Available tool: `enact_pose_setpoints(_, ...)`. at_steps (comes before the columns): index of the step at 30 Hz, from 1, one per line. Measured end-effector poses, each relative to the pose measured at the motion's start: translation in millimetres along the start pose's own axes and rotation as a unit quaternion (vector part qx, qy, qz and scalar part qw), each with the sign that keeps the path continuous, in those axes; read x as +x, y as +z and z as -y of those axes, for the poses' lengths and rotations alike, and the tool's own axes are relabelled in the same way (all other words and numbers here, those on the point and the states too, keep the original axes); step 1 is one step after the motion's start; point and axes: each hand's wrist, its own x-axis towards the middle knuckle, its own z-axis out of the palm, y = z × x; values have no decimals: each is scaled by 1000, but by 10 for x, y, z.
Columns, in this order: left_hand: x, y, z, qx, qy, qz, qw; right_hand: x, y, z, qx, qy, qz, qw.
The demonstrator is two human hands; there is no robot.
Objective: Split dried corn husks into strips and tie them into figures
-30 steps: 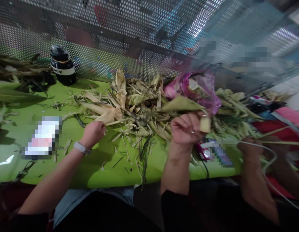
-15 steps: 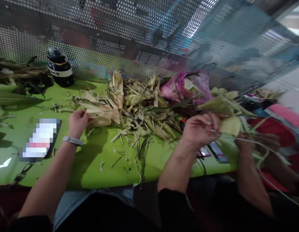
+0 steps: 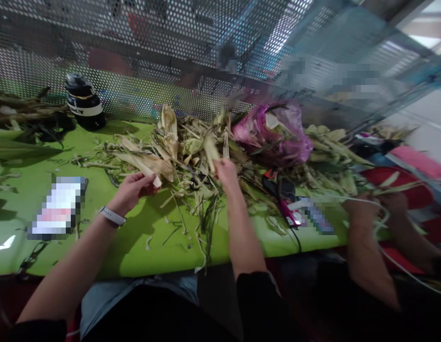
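My left hand (image 3: pixel 132 191), with a pale band on its wrist, is closed in a pinch on a pale dry corn husk (image 3: pixel 144 166) at the near left of the pile. Over the middle of the heap, my right hand (image 3: pixel 226 174) grips another corn husk strip (image 3: pixel 210 151), which stands up from the fingers and is smeared by motion. Beneath and behind both hands lies the pile of dry husks (image 3: pixel 202 135), with thin shreds and green strands hanging to the table's front edge.
On the green table (image 3: pixel 145 256) are a black bottle (image 3: pixel 85 107), a phone (image 3: pixel 58 206) and a pink plastic bag (image 3: pixel 256 130). A black device with a cable (image 3: pixel 282 190) lies right of the pile. Another person's hands (image 3: pixel 363 206) work at the right, by a red basin (image 3: pixel 413 187).
My right hand has come left from beside the other person's hands to above the pile, bringing a husk. My left hand has shifted slightly right and nearer, still holding its husk.
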Motion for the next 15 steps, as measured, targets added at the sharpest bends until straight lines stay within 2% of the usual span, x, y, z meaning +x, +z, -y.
enact_pose_setpoints(1, -34, 38, 11, 29, -9, 24, 999, -15, 129, 2, -101, 13, -33, 994)
enact_pose_setpoints(2, -61, 63, 15, 57, -21, 42, 997, -52, 240, 22, -176, -9, -55, 983)
enact_pose_setpoints(4, -100, 86, 12, 106, -39, 83, 990, -176, 394, 113, -237, -113, -125, 957)
enact_pose_setpoints(5, -113, 89, 7, 125, -50, 113, 984, -251, 436, 176, -229, -150, -132, 953)
enact_pose_setpoints(6, -122, 88, 2, 140, -58, 146, 978, -325, 453, 243, -207, -172, -111, 957)
enact_pose_setpoints(8, -132, 82, -10, 154, -62, 187, 968, -447, 408, 364, -181, -175, 17, 968)
enact_pose_setpoints(10, -132, 72, -26, 157, -51, 173, 971, -510, 264, 435, -228, -142, 113, 957)
enact_pose_setpoints(11, -129, 67, -34, 156, -43, 152, 975, -518, 163, 444, -268, -125, 132, 946)
enact_pose_setpoints(13, -120, 60, -52, 152, -39, 116, 981, -496, -57, 417, -342, -90, 121, 928)
enact_pose_setpoints(15, -111, 59, -60, 153, -46, 110, 981, -444, -237, 349, -380, -46, 125, 915)
